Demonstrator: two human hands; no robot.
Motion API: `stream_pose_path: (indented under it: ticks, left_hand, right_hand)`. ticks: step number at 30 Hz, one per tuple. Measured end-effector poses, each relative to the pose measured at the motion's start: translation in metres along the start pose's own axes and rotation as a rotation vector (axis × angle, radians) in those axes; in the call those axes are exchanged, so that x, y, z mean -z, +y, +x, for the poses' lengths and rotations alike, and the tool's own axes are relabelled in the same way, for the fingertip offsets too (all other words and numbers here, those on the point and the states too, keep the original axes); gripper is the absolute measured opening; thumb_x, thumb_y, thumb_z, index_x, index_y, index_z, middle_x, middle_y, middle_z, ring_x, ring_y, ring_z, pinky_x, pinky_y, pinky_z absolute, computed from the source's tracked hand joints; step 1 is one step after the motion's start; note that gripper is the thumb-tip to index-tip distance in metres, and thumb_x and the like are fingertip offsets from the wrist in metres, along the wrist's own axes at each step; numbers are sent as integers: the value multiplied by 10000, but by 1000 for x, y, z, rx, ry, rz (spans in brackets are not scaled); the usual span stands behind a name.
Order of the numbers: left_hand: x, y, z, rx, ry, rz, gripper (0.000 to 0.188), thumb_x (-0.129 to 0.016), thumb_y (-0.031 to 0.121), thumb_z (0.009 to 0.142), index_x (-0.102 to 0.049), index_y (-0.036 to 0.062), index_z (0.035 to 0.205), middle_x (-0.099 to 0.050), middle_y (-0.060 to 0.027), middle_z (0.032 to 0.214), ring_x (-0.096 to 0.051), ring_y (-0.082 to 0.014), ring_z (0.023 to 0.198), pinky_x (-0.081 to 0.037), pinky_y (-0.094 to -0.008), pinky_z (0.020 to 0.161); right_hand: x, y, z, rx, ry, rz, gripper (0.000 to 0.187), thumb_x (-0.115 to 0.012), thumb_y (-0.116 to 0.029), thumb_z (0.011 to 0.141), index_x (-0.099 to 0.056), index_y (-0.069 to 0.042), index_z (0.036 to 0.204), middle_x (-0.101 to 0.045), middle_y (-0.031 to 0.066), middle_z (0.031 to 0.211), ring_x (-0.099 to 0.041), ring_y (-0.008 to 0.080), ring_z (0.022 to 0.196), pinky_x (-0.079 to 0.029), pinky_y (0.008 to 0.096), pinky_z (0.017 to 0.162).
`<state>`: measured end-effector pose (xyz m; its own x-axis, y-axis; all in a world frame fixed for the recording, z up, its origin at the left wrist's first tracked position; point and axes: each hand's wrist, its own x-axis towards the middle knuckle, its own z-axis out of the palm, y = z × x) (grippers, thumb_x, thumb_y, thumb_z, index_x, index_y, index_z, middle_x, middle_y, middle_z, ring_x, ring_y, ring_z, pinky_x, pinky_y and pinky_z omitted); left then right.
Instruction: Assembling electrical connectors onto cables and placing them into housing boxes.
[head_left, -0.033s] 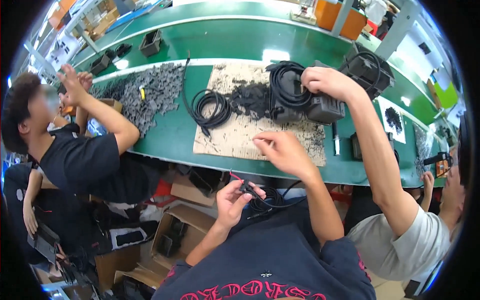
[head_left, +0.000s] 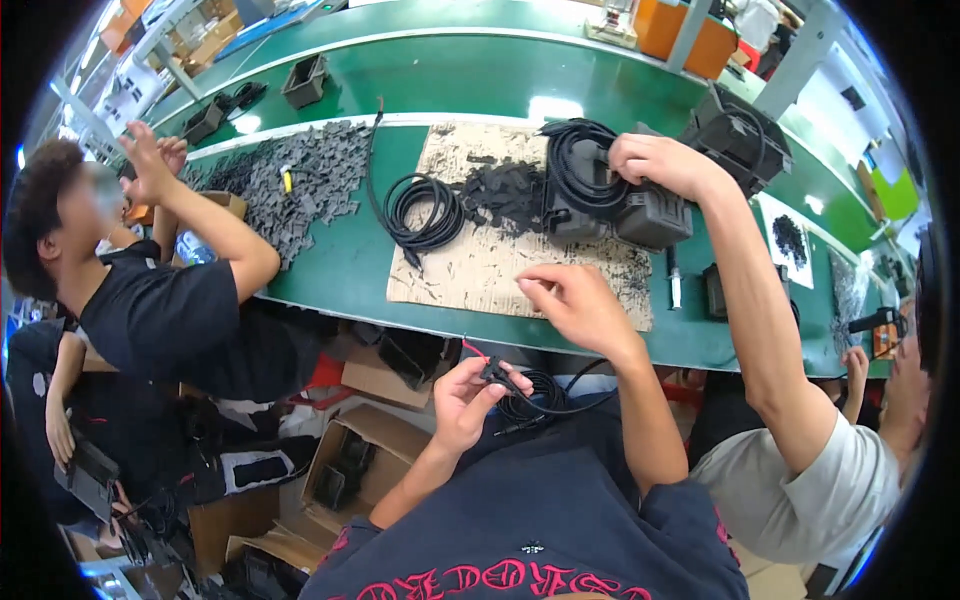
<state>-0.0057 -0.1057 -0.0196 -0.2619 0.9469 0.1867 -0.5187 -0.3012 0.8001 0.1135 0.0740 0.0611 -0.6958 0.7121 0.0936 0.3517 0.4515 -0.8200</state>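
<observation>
My left hand (head_left: 463,405) is closed over my lap, pinching a small black part (head_left: 493,371) at the end of a black cable. A red wire (head_left: 473,349) sticks up from that end. The coiled black cable (head_left: 535,398) lies on my lap below. My right hand (head_left: 585,312) is over the near edge of the cardboard sheet (head_left: 425,285), its thumb and index fingertips close together. Whatever may be between those fingertips is too small to make out. Small dark flat pieces (head_left: 500,197) are heaped on the cardboard beyond my hands.
A cable coil (head_left: 420,215) lies at the cardboard's left. Grey pieces (head_left: 315,185) are piled farther left. A co-worker's hand (head_left: 655,160) from the right touches a cable coil (head_left: 578,170) on grey boxes (head_left: 655,218). Another person (head_left: 165,300) sits at left. Cartons (head_left: 370,430) stand below.
The view has shifted very slightly. My hands and the co-worker's hand keep nearly the same positions.
</observation>
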Motion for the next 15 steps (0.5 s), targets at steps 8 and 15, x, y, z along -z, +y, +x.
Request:
stream_pose_path:
  ticks: [8, 15]
  left_hand:
    - [-37, -13, 2, 163, -9, 0, 202, -586, 109, 984, -587, -11, 1147, -701, -118, 1007, -684, -180, 897, -561, -306, 759]
    - [-52, -19, -13, 186, -22, -48, 209, -612, 164, 977, -588, 0, 1104, -692, -93, 990, -662, -142, 868, -560, -266, 706]
  right_hand:
    - [23, 57, -36, 8, 107, 172, 200, -607, -121, 954, -675, 49, 1035, -586, -3, 736, -502, 53, 659, -397, 229, 566]
    - [29, 69, -42, -107, 14, 216, 231, -577, -139, 978, -675, 36, 1091, -628, 24, 747, -547, 68, 645, -411, 229, 567]
